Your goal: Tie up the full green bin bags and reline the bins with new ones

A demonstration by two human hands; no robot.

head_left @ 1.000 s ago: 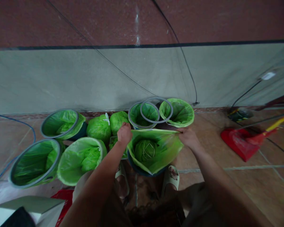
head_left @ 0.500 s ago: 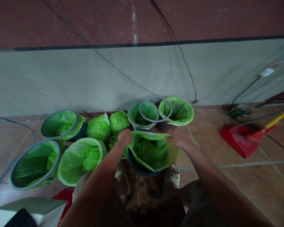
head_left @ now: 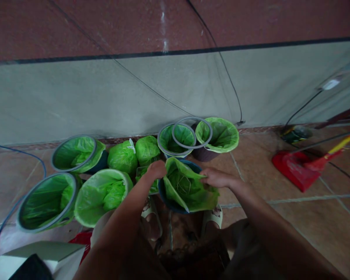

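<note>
A dark blue bin [head_left: 163,194] stands on the floor between my feet, lined with a green plastic bag [head_left: 189,188]. My left hand [head_left: 155,170] is closed on the bag's left edge at the bin's rim. My right hand [head_left: 217,178] is closed on the bag's right edge and has drawn it in over the bin's middle. The bag's mouth is bunched between both hands. Something pale lies inside the bag, only partly visible.
Several more bins lined with green bags [head_left: 48,200] stand to the left and behind, by the grey wall [head_left: 105,97]. Two tied green bags [head_left: 123,157] lie between them. A loose grey ring [head_left: 192,133] rests on two far bins. A red dustpan [head_left: 291,169] lies right; cables run along the wall.
Both hands have moved toward each other, gathering the bag's wide-open mouth into a bunch. My right hand came left and down the most.
</note>
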